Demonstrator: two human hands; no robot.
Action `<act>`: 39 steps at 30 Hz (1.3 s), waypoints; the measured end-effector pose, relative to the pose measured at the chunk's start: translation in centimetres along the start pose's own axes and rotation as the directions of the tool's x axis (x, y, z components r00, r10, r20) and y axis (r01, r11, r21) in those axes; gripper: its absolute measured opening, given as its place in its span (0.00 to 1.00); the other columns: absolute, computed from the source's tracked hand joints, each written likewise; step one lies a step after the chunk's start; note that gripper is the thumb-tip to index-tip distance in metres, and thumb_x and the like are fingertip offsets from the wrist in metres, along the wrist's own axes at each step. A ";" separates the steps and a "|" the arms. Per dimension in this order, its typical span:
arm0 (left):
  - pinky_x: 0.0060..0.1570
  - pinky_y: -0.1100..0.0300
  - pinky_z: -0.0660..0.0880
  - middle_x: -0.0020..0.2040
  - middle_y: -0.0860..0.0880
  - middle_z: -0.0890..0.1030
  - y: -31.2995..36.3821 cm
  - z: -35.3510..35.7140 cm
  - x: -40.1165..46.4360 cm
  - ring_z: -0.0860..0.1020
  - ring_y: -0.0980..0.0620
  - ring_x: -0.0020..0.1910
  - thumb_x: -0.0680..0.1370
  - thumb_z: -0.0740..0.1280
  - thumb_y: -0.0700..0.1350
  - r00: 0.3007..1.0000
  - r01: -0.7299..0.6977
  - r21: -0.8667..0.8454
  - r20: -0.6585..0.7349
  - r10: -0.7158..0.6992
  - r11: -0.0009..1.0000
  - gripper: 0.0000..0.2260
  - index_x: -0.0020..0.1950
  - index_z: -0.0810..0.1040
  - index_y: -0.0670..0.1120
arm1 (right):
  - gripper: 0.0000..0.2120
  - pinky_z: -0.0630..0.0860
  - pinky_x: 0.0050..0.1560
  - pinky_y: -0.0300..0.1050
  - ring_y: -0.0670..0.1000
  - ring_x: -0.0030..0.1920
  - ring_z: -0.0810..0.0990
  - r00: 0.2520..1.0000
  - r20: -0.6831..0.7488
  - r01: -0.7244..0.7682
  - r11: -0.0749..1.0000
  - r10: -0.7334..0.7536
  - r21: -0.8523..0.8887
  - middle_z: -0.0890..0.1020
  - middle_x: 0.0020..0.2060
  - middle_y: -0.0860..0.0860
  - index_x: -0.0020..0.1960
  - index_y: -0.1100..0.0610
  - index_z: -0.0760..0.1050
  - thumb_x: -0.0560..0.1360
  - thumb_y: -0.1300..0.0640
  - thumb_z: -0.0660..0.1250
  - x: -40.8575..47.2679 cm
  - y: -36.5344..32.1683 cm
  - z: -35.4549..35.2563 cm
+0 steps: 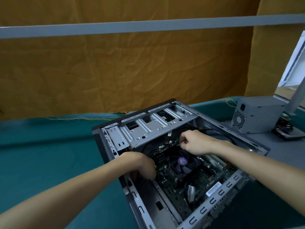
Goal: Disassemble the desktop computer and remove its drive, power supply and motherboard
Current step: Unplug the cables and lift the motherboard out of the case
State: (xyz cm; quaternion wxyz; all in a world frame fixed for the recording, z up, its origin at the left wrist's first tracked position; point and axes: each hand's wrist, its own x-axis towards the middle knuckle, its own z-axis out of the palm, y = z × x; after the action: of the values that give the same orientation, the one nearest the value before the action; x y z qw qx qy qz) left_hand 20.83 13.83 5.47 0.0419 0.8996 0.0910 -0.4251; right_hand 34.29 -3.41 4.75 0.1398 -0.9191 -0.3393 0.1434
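I had the computer case (165, 156) lying on its side on the desk (49, 154), open face up, so that I could reach straight down to the motherboard (179, 182), which was still seated on the case floor. The power supply (257, 114) already stood outside, beyond the case's far right corner, with its bundle of cables (285, 125) trailing beside it; I judged that part of the job done. Whether the drive was out I could not tell; the drive cage (148, 124) along the far wall of the case looked bare.

My right hand (196, 142) reached in just behind the CPU fan (182, 164), its grip pinched on something thin and pale, a small connector or a tool tip, too small to name. I took it to be freeing a lead from the board's far edge. My left hand (142, 164) curled down at the case's left wall beside the fan, likely steadying the board or working a fastening; its fingers were hidden, so I could not tell whether that grip was closed.
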 end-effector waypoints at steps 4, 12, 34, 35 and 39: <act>0.38 0.56 0.73 0.43 0.47 0.80 -0.2 -0.4 -0.9 0.77 0.47 0.39 0.82 0.65 0.46 0.988 -0.156 -0.284 -0.050 0.148 0.946 0.07 0.53 0.79 0.43 | 0.03 0.74 0.42 0.50 0.51 0.42 0.79 0.997 -0.079 0.016 0.999 -0.014 0.033 0.79 0.40 0.47 0.46 0.50 0.75 0.78 0.52 0.65 -0.2 0.4 -0.2; 0.38 0.54 0.80 0.39 0.53 0.83 -2.5 -0.4 -3.6 0.80 0.55 0.34 0.78 0.70 0.48 0.729 -0.470 -0.216 -0.641 0.238 0.856 0.03 0.48 0.77 0.53 | 0.09 0.74 0.53 0.54 0.56 0.52 0.76 0.994 -0.052 0.096 0.992 -0.101 -0.087 0.74 0.49 0.50 0.54 0.53 0.71 0.79 0.50 0.66 -0.6 0.0 -0.5; 0.28 0.57 0.70 0.31 0.47 0.74 -5.5 -5.3 -8.6 0.67 0.51 0.26 0.82 0.66 0.40 0.324 -0.946 -0.302 -0.901 0.289 0.119 0.03 0.52 0.79 0.44 | 0.16 0.72 0.30 0.49 0.47 0.26 0.76 0.825 -0.518 0.458 0.803 -0.224 0.381 0.79 0.27 0.51 0.40 0.54 0.73 0.82 0.45 0.64 -2.4 -8.6 -1.4; 0.28 0.57 0.71 0.32 0.47 0.75 -5.8 -5.6 -8.2 0.68 0.51 0.27 0.82 0.66 0.41 0.324 -0.944 -0.298 -0.915 0.240 0.139 0.03 0.51 0.79 0.44 | 0.19 0.72 0.29 0.48 0.47 0.26 0.76 0.808 -0.557 0.455 0.804 -0.193 0.382 0.79 0.26 0.51 0.38 0.55 0.75 0.81 0.44 0.66 -2.2 -8.2 -2.4; 0.32 0.57 0.77 0.38 0.46 0.85 -7.4 -6.7 -5.8 0.75 0.51 0.30 0.82 0.67 0.42 0.315 -0.913 -0.286 -0.948 0.056 0.292 0.05 0.55 0.79 0.43 | 0.12 0.75 0.28 0.47 0.48 0.26 0.78 0.748 -0.659 0.424 0.821 -0.080 0.382 0.82 0.27 0.50 0.39 0.53 0.81 0.78 0.49 0.72 -0.7 -6.3 -6.8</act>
State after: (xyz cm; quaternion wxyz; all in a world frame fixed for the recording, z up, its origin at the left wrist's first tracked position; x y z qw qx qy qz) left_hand 20.88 21.36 14.22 0.5635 0.8029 -0.0506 0.1878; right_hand 32.55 -0.41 13.39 0.4988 -0.7864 -0.3502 -0.1009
